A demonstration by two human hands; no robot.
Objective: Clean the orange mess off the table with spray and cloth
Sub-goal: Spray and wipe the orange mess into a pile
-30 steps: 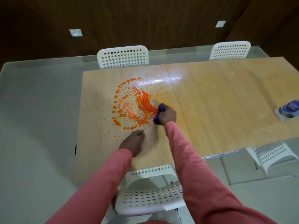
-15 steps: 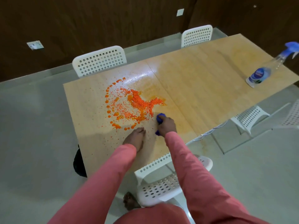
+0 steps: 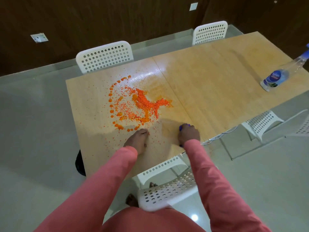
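Rightward, upright spray bottle [image 3: 277, 76], blue nozzle toward table's far edge.

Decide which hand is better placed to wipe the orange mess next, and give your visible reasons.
The right hand. It already grips the cloth on the table, just beside the mess. The left hand rests flat on the table, holding nothing, so it probably serves best as a brace.
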